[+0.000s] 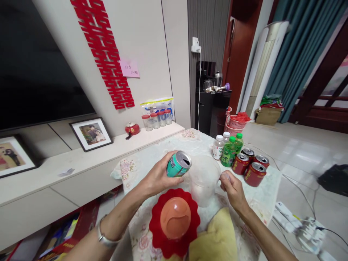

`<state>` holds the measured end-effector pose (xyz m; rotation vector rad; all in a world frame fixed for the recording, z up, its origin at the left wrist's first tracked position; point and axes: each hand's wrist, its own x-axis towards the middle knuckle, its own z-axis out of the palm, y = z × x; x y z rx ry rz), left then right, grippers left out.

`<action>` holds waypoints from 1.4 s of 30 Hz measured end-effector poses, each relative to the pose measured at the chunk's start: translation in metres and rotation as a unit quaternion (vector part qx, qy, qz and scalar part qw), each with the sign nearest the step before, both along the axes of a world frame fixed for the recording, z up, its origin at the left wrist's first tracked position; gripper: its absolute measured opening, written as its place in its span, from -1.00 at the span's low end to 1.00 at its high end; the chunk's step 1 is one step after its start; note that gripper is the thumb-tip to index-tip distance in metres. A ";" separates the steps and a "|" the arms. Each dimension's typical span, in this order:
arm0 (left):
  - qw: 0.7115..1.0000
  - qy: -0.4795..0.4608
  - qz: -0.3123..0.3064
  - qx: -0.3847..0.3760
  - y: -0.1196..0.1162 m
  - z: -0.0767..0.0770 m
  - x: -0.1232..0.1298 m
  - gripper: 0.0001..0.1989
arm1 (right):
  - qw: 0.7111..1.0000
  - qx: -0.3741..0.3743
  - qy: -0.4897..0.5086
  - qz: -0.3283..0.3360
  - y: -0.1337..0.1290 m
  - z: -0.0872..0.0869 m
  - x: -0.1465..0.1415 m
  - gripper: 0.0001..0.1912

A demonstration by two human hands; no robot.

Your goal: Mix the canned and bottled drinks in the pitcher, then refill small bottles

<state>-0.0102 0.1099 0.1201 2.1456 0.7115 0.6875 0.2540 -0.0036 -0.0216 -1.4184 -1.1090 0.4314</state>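
Observation:
My left hand (160,174) is wrapped round a teal can (177,166), which is tilted with its opened top facing right. Just right of the can stands a translucent plastic pitcher (203,181). My right hand (231,186) is closed at the pitcher's right side, around its handle. Nearer to me, an orange bowl (175,218) rests on a red scalloped dish (156,217). A yellow cloth (217,239) lies at the table's near edge.
At the right of the table (152,148) stand red cans (255,174), green bottles (228,152) and white-capped bottles (218,147). A white cabinet (119,145) with jars (154,120) and picture frames (91,134) runs behind on the left. Power strips (288,217) lie on the floor.

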 end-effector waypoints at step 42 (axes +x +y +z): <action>0.802 0.370 -0.007 0.470 0.016 0.030 0.061 -0.46 | 1.000 -0.001 -0.012 -0.011 0.002 -0.001 -0.001 -0.53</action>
